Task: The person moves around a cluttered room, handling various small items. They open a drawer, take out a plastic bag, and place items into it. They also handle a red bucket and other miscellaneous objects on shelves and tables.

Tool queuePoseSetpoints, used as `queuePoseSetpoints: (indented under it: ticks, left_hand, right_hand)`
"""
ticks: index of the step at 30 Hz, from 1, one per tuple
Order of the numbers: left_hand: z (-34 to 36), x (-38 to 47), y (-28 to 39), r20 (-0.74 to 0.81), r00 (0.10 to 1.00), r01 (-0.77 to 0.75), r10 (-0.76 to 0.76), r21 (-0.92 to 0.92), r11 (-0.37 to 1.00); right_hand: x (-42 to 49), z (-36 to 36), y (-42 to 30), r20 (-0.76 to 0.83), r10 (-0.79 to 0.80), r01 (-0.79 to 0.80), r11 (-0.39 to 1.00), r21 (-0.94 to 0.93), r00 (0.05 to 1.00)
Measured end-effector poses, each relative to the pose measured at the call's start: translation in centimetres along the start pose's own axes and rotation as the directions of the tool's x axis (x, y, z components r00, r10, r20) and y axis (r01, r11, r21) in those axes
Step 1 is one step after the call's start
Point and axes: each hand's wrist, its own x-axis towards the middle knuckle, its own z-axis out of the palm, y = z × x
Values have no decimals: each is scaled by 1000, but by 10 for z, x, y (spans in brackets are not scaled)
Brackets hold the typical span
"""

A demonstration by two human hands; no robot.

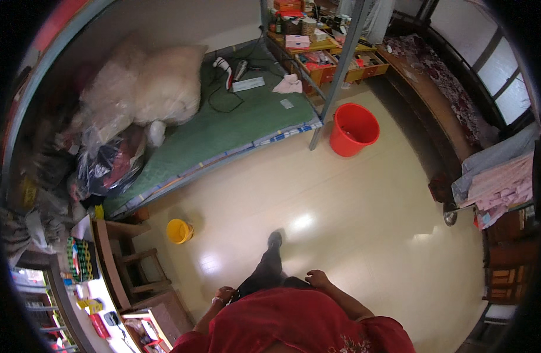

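My left hand (225, 294) hangs at my left side against the dark trousers (259, 273), a light band around its wrist. Its fingers are partly hidden, and I cannot tell if something small is in them. My right hand (317, 279) hangs in front of my right hip, fingers loosely bent and apart, with nothing visible in it. One dark shoe (275, 238) is planted forward on the pale shiny floor (341, 212). Ahead stands a red plastic bucket (355, 130) beside a bed post, with something small inside. A small yellow bucket (179, 231) stands ahead to the left.
A metal-framed bed with a green mattress cover (235, 119) holds bagged bedding (164, 84), a hair dryer (240, 70) and a pink cloth (289, 84). Beyond it, a cluttered wooden desk (328, 44) has open drawers. A wooden stool (142, 269) stands left; a long wooden bench (429, 97) lines the right.
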Motion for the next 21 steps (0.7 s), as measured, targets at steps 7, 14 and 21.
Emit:
queuePoseSetpoints:
  ticks: [7,14,21]
  left_hand:
    - [-44,80,84,16,995,98,-99,-350,932]
    - [-102,153,222,-59,988,-148,142,-122,981]
    - [-89,209,321,-5,948,-311,318,200,929]
  right_hand:
    - [31,-54,2,-33,33,-28,988,150,999]
    - [35,-101,13,-175,429,-289,806,516,886]
    - [27,-111,102,-172,671,-400,606,687,721]
